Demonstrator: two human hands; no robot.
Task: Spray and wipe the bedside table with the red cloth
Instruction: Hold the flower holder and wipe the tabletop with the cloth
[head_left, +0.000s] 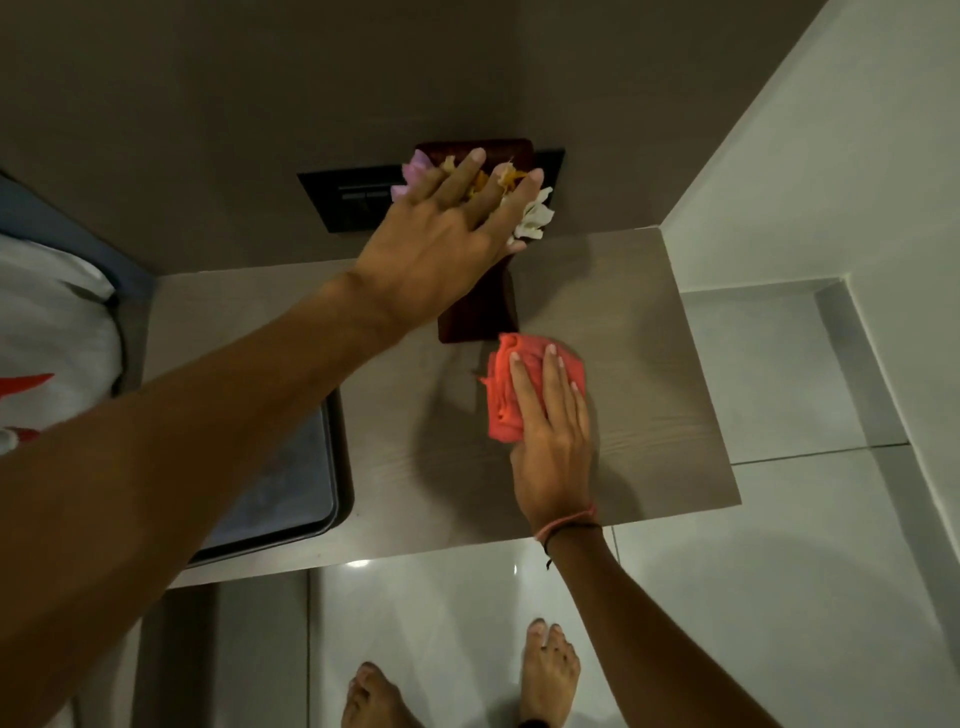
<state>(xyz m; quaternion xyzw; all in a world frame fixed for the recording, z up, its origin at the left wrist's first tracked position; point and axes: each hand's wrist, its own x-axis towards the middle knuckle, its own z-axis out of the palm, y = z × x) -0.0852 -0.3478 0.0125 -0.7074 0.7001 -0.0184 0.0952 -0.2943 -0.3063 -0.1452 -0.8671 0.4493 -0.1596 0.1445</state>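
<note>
The bedside table (639, 332) has a pale wood-grain top and stands against a brown wall. My right hand (553, 436) presses flat on the folded red cloth (506, 395) at the middle of the top. My left hand (447, 234) reaches across to the back, fingers spread over loose flowers (535, 218) on a dark wooden tray (475, 312). It grips this tray, which looks tipped up off the table near the wall. My thumb is hidden. No spray bottle is clearly visible.
A dark tray holding a grey-blue cloth (291, 467) sits on the table's left part. A black switch panel (353, 200) is on the wall behind. White bedding (47, 322) lies at far left. A white wall (831, 156) stands to the right, and my bare feet (550, 670) are on the glossy tiles.
</note>
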